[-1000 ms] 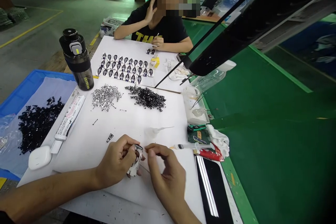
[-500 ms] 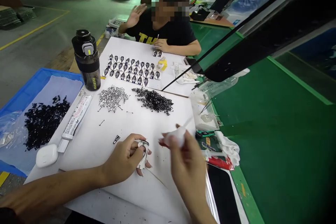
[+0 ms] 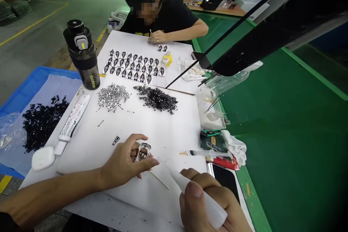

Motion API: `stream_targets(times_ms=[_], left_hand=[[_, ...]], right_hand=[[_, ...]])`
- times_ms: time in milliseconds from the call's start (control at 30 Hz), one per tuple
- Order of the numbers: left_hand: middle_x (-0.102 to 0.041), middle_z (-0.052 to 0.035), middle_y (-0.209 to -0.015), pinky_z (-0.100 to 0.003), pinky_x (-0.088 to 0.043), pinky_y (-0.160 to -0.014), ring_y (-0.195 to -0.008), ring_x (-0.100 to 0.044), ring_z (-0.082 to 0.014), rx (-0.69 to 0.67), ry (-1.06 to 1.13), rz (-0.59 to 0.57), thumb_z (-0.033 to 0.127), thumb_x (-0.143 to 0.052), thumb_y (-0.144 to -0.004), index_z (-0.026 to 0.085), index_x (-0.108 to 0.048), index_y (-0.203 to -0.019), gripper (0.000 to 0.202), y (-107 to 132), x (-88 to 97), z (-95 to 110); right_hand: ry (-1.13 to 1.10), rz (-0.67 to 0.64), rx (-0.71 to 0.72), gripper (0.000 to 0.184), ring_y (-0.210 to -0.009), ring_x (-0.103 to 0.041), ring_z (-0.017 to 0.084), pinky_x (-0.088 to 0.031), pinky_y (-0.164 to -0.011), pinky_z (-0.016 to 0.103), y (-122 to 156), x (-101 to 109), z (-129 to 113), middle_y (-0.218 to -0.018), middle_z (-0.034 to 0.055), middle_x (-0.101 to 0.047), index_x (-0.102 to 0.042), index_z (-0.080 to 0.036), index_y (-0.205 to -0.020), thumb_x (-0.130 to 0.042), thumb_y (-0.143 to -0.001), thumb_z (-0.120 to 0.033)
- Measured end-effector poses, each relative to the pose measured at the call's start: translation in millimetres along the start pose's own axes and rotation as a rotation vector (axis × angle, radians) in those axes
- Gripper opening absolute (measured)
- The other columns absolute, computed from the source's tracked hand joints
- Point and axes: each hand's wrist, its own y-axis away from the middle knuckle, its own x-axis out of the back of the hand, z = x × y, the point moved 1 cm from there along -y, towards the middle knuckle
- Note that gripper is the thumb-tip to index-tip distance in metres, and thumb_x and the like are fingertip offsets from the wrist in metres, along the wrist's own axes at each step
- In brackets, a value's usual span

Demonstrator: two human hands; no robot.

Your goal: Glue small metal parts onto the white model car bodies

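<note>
My left hand (image 3: 126, 165) pinches a small silver-and-black metal part (image 3: 143, 151) just above the white sheet (image 3: 152, 127). At the bottom of the view my right hand (image 3: 209, 203) is wrapped round a white squeeze tube (image 3: 202, 199). The tube's nozzle points up-left toward the part and stops a little short of it. A thin wooden stick (image 3: 159, 181) lies on the sheet between my hands.
Piles of silver parts (image 3: 111, 96) and black parts (image 3: 156, 98) lie further back, rows of finished pieces (image 3: 133, 67) beyond. A dark bottle (image 3: 81, 56), glue tube (image 3: 72, 119), white earbud case (image 3: 42, 157), syringe (image 3: 202, 153), phone (image 3: 225, 177) and blue tray (image 3: 24, 94) surround the sheet. A person sits opposite.
My right hand has dropped from mid-air to the bottom edge and now grips the white tube, aimed at the part. The left hand has tilted the part up. The camera shifted.
</note>
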Motion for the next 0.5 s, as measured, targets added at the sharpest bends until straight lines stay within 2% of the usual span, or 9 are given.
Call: stream_targets(times_ms=[67, 133, 267, 400, 500], left_hand=[[-0.068, -0.0074, -0.101, -0.025, -0.057, -0.053, -0.083, -0.07, -0.0215, 0.005, 0.006, 0.003, 0.047, -0.081, -0.078, 0.021, -0.048, -0.132, 0.068, -0.1, 0.5, -0.5], [-0.07, -0.009, -0.103, -0.025, -0.057, -0.053, -0.082, -0.069, -0.0204, 0.007, 0.006, 0.009, 0.047, -0.082, -0.077, 0.021, -0.048, -0.132, 0.07, -0.1, 0.7, -1.1], [-0.07, -0.0094, -0.104, -0.025, -0.056, -0.052, -0.081, -0.069, -0.0199, 0.002, 0.02, 0.007, 0.046, -0.082, -0.078, 0.02, -0.047, -0.132, 0.069, -0.3, 0.3, -1.6], [-0.07, -0.0093, -0.104, -0.024, -0.055, -0.052, -0.082, -0.072, -0.0215, 0.003, 0.046, 0.005, 0.046, -0.081, -0.079, 0.02, -0.047, -0.131, 0.067, -0.3, 0.0, -0.3], [-0.069, -0.0088, -0.103, -0.024, -0.055, -0.052, -0.082, -0.072, -0.0214, 0.009, 0.059, 0.003, 0.046, -0.081, -0.078, 0.02, -0.048, -0.13, 0.067, 0.1, 0.0, 0.6]], right_hand=[[-0.007, -0.024, 0.056, 0.03, -0.048, -0.045, 0.01, -0.038, -0.045, 0.027, -1.3, -1.5, -5.3, -0.059, -0.0034, -0.048, -0.046, -0.022, -0.066, -0.066, -0.085, -0.01], [0.015, -0.038, 0.031, 0.028, -0.047, -0.047, 0.009, -0.041, -0.046, 0.026, -1.8, -2.7, -7.4, -0.058, -0.0034, -0.049, -0.049, -0.02, -0.066, -0.065, -0.086, -0.008], [0.073, -0.043, -0.066, 0.028, -0.048, -0.049, 0.01, -0.043, -0.047, 0.024, 0.3, -5.3, -9.1, -0.056, -0.0029, -0.052, -0.053, -0.02, -0.063, -0.066, -0.088, -0.014], [0.093, 0.051, -0.189, 0.035, -0.049, -0.047, 0.011, -0.04, -0.045, 0.026, 1.3, -11.8, -16.5, -0.056, -0.0013, -0.05, -0.054, -0.02, -0.059, -0.066, -0.092, -0.025], [0.091, 0.094, -0.217, 0.037, -0.048, -0.047, 0.011, -0.038, -0.044, 0.027, -0.5, -16.6, -21.9, -0.054, -0.0009, -0.048, -0.055, -0.02, -0.058, -0.067, -0.092, -0.03]])
